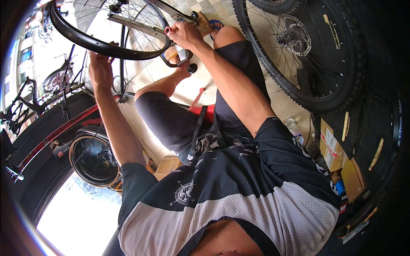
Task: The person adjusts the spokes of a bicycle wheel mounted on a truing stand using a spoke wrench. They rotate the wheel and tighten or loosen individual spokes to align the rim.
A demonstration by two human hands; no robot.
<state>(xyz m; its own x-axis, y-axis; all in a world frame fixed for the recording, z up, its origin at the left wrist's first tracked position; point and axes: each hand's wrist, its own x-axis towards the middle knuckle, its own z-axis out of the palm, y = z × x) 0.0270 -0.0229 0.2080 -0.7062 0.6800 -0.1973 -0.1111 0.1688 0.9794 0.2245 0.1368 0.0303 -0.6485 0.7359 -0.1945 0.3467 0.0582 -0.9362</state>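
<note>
A spoked bicycle wheel with a bare black rim (92,42) stands before me at the upper left, between the arms of a metal wheel stand (139,27). My left hand (101,70) grips the rim's near left side, fingertips showing past its edge. At the rim's right side, my right hand (185,35) is closed, with a small red piece (167,30) at its fingertips. That piece looks like a spoke wrench, beside the spokes. The fingers of the right hand are partly hidden behind its back.
A large knobby-tyred wheel with a disc rotor (294,36) stands to my right. Cardboard boxes (331,147) and a plastic bottle (294,128) lie below it. Bicycle frames and a tan-edged wheel (95,160) are at left. Beneath me is a red seat (205,114).
</note>
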